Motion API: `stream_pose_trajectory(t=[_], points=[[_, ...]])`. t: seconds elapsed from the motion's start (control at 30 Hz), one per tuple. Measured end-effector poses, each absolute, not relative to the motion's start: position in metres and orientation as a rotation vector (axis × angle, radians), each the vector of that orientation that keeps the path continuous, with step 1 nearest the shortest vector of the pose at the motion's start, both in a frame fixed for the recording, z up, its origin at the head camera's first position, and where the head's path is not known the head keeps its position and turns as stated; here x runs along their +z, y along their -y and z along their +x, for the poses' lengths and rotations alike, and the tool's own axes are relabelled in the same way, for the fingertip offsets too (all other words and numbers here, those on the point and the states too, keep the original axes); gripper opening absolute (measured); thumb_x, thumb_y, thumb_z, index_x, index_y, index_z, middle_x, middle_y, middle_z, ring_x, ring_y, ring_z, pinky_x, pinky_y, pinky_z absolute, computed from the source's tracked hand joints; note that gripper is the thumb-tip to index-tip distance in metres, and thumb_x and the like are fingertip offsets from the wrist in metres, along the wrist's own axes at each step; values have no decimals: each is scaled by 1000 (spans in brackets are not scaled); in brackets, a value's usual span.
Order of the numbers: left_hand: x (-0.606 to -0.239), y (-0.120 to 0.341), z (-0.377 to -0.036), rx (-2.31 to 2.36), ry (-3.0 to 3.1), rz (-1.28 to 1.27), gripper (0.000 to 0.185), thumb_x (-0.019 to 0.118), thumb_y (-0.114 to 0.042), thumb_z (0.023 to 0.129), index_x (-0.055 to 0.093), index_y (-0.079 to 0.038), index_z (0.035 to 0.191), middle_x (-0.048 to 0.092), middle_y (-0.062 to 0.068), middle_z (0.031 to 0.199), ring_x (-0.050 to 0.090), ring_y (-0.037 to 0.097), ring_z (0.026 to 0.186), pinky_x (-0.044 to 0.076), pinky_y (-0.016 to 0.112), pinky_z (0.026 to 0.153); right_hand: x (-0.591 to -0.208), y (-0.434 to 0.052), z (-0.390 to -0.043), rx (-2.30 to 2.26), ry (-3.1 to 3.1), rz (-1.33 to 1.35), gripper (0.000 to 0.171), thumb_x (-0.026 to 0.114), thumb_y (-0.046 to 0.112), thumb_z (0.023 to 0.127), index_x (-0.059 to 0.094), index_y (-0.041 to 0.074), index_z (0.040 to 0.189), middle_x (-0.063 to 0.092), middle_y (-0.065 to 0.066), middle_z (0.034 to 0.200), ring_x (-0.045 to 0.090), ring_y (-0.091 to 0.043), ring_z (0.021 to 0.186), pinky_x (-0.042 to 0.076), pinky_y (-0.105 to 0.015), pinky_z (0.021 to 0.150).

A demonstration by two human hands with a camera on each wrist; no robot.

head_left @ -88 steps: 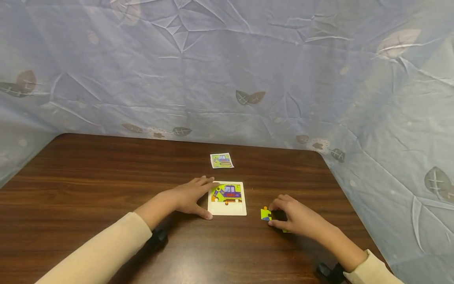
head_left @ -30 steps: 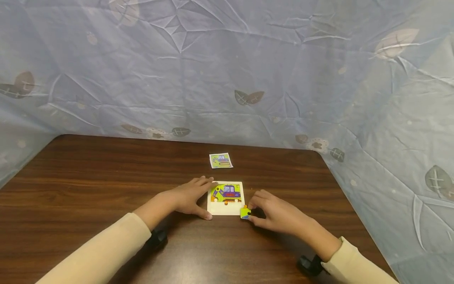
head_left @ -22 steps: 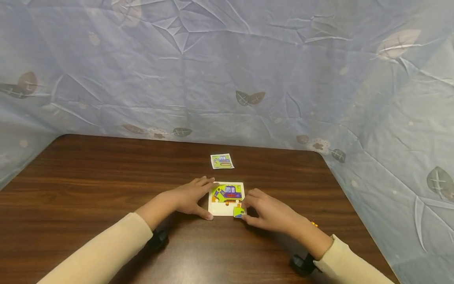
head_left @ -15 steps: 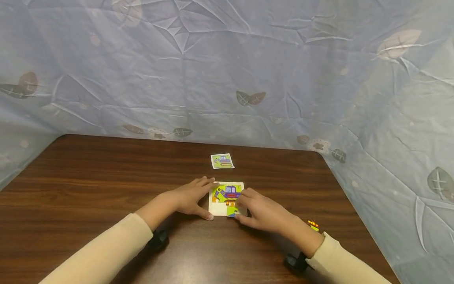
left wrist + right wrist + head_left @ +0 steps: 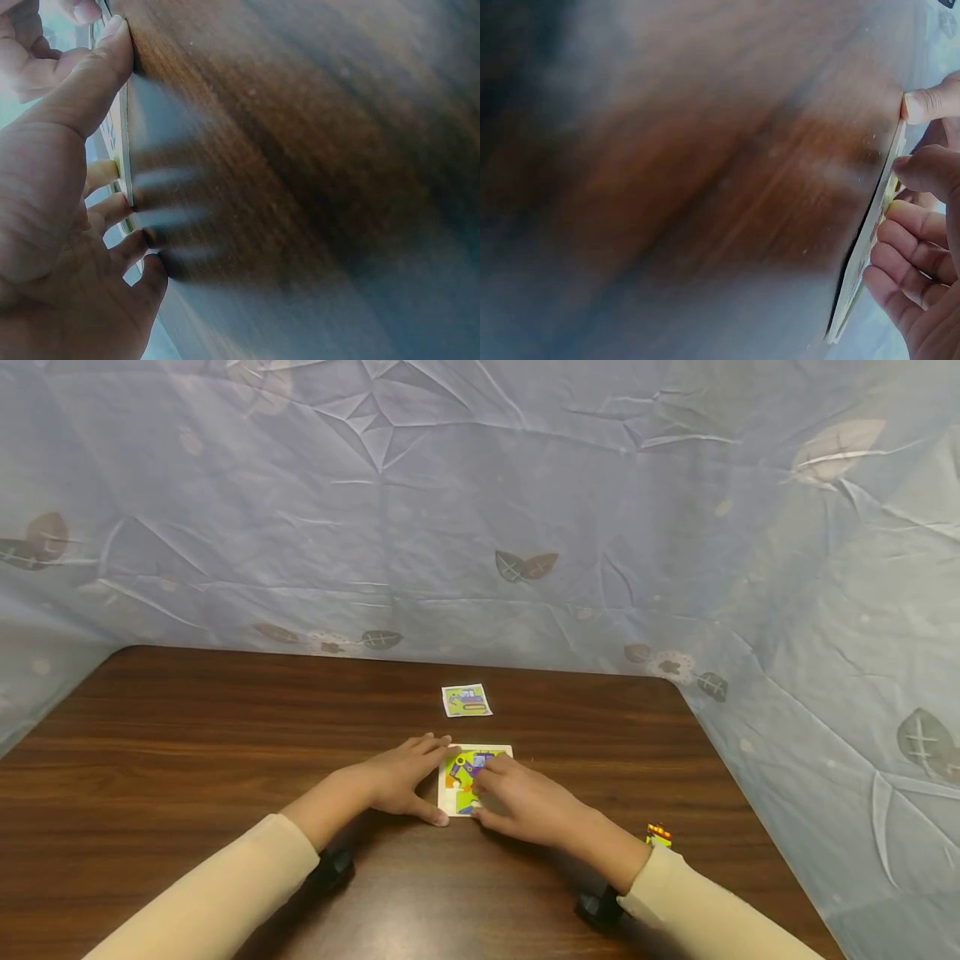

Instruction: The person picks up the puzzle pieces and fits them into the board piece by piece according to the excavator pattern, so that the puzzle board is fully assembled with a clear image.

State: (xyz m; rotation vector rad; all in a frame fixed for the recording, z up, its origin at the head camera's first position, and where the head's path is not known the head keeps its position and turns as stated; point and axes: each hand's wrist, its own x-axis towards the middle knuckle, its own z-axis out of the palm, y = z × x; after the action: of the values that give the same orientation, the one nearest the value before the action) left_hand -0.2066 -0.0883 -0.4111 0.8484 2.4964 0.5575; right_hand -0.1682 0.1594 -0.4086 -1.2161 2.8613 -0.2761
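Your left hand (image 5: 401, 777) braces the white puzzle tray (image 5: 450, 802) at centre frame with straight fingers, while your right hand (image 5: 521, 797) presses flat on its green-and-purple picture.

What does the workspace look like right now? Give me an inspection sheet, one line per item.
Surface: dark wood-grain table, bare over most of its top.
Job's things: white puzzle tray with a partly built digger picture; a puzzle piece lies in the tray under the right hand's fingers.
Clutter: small reference card beyond the tray; one loose piece by the right sleeve.
Grippers: left hand rests against the tray's left edge, thumb at its near corner; right hand rests on the tray, fingers over the piece.
Cables: nothing seen; dark wrist mounts only.
Surroundings: wrinkled blue leaf-print sheet hung behind and to the right.
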Motion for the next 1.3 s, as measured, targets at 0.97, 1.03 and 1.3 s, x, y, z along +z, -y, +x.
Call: stream_pose_trajectory(t=[0.97,1.03,1.3], points=[[-411,90,-206,573,-2495,851,104,81,-53,88,26,-15,167,18,13,177,12,43,164,23,70,127,-402,-139,-177,-226,-2848,-1211,16,78,27,95,72,12,98,64,0,97,60,-13,93,54,-24,73],[-411,90,-206,574,-2494,849,104,81,-53,88,26,-15,167,18,13,177,12,42,164,23,69,127,-402,-138,-177,-225,-2854,-1191,18,79,28,94,73,12,100,65,0,98,60,-14,93,54,-25,74],[-409,90,-206,565,-2486,855,103,80,-53,89,24,-15,168,17,14,177,11,42,165,22,68,128,-403,-138,-175,-256,-2831,-1214,28,76,25,97,73,9,120,69,-4,114,65,-16,106,60,-31,88]])
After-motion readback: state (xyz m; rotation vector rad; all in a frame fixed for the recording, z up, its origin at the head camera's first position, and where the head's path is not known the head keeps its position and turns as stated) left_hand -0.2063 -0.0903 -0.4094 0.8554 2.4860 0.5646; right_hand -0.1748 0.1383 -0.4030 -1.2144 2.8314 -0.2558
